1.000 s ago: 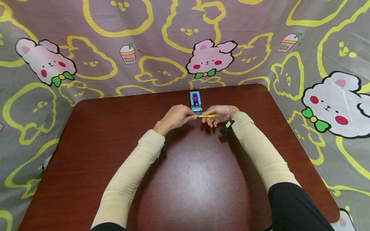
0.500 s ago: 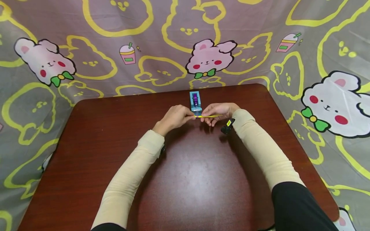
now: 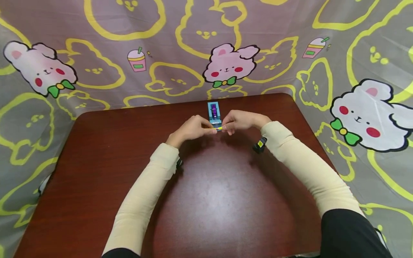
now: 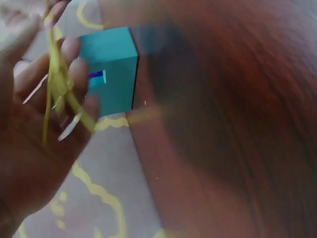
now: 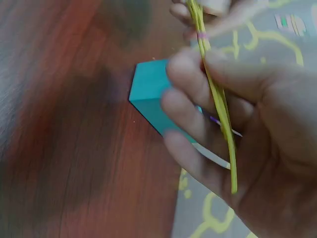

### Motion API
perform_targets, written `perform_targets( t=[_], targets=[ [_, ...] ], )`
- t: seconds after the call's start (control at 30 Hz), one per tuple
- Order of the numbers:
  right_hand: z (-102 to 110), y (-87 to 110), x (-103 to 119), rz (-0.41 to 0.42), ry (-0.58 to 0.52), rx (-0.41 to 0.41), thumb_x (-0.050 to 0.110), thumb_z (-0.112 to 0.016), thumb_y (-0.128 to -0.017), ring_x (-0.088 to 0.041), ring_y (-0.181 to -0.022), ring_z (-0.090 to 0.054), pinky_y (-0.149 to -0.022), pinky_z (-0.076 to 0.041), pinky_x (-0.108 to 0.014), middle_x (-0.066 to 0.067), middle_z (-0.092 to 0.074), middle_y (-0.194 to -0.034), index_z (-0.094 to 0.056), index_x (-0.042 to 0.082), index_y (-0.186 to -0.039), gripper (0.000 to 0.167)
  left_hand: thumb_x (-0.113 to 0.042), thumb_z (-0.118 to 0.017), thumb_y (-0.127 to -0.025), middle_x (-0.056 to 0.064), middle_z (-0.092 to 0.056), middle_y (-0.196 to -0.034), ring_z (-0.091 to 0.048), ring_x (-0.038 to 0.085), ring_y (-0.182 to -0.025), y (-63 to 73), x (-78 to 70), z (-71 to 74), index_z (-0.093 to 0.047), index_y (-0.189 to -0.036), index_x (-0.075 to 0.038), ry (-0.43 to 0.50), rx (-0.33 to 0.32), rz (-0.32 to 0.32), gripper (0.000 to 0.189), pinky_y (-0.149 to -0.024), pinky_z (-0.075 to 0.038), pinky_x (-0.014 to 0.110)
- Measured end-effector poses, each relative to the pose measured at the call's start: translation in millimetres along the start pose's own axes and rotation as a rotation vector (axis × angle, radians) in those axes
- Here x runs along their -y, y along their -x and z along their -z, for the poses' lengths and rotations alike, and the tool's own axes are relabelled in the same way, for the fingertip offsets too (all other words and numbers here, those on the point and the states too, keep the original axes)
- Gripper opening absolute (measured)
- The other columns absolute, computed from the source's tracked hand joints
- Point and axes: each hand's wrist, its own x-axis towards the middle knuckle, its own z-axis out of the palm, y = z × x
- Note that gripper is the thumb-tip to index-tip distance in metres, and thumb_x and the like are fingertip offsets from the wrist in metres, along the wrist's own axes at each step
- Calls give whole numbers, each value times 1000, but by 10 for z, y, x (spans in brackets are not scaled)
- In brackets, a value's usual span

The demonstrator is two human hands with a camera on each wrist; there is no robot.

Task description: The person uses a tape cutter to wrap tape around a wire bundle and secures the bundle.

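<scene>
In the head view, a bundle of thin yellow strands (image 3: 219,128) is held between both hands near the far side of the table. My left hand (image 3: 192,128) pinches its left part with thumb and fingers. My right hand (image 3: 242,120) pinches the right part, its back turned upward. A purple band (image 5: 202,35) circles the strands between the hands in the right wrist view. Loose strand ends (image 4: 58,94) trail across the left palm in the left wrist view. Just behind the fingers stands a teal tape dispenser (image 3: 215,122) with a purple tape roll (image 3: 214,110).
The dark red-brown table (image 3: 96,161) reaches back to a patterned cloth (image 3: 180,46) that hangs behind and along the sides. Small black wrist cameras (image 3: 259,144) sit on the sleeves.
My right hand has rolled from palm partly up to back up, and its elbow has swung outward. The strands' right end no longer shows beyond the fingers. The head view has shifted slightly.
</scene>
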Motion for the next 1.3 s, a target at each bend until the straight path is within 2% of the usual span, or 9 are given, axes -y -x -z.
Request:
perform_targets(
  t=[0.13, 0.23, 0.37, 0.5, 0.7, 0.87, 0.97, 1.1, 1.3],
  targets=[
    [-76, 12, 90, 50, 250, -124, 9, -59, -102, -23, -70, -61, -69, -51, -37, -9, -68, -73, -74, 5, -94, 17, -47, -52, -104, 18, -73, -91, -63, 28, -70, -56, 196, 75, -73, -108, 5, 350, 170, 144, 57, -67, -54, 40],
    [-150, 7, 113, 64, 378, -200, 10, -61, -101, -17, -67, -57, -68, -48, -35, -3, -65, -71, -74, 8, -92, 16, -51, -38, -107, 15, -73, -95, -63, 23, -73, -102, 354, 104, -68, -118, 7, 530, 286, 268, 66, -73, -54, 38],
    [-249, -13, 102, 71, 477, -276, 11, -64, -100, -15, -70, -56, -70, -49, -36, -3, -68, -77, -74, 8, -93, 13, -49, -31, -109, 10, -69, -91, -60, 19, -72, -131, 477, 109, -60, -126, 9, 689, 386, 375, 68, -71, -51, 33],
    [-332, -29, 58, 98, 531, -342, 14, -66, -99, -19, -80, -61, -76, -52, -40, -5, -74, -91, -77, 9, -99, 12, -44, -34, -109, 7, -63, -83, -57, 17, -70, -140, 499, 105, -57, -127, 12, 783, 416, 407, 63, -68, -48, 31],
    [-412, -18, -5, 157, 611, -422, 12, -66, -99, -22, -80, -60, -71, -51, -41, -5, -75, -92, -77, 8, -103, 12, -34, -43, -109, 5, -59, -77, -53, 16, -66, -151, 496, 115, -59, -124, 14, 771, 425, 397, 53, -63, -45, 29],
    [-439, 9, -27, 173, 632, -456, 12, -67, -98, -23, -82, -61, -72, -52, -40, -3, -75, -94, -77, 8, -105, 13, -24, -49, -108, 4, -59, -73, -53, 14, -64, -166, 485, 119, -59, -124, 16, 740, 411, 334, 45, -58, -46, 27],
    [-432, 16, -40, 152, 598, -456, 13, -67, -98, -21, -83, -62, -74, -52, -40, -1, -75, -96, -78, 9, -106, 14, -20, -53, -106, 4, -57, -70, -52, 13, -63, -167, 456, 123, -59, -124, 18, 720, 388, 305, 42, -57, -45, 27],
    [-387, 15, -45, 112, 443, -418, 11, -67, -98, -18, -82, -63, -76, -52, -39, -5, -75, -95, -77, 5, -105, 14, -20, -60, -103, 4, -57, -69, -50, 13, -61, -158, 404, 131, -64, -118, 17, 633, 325, 261, 40, -57, -44, 27],
    [-231, 14, -95, 26, 79, -320, 16, -66, -100, -25, -76, -64, -70, -52, -41, -13, -74, -86, -77, 2, -100, 18, -23, -66, -100, 12, -62, -70, -51, 15, -59, -139, 311, 112, -74, -105, 8, 376, 160, 128, 32, -58, -45, 32]
  ],
)
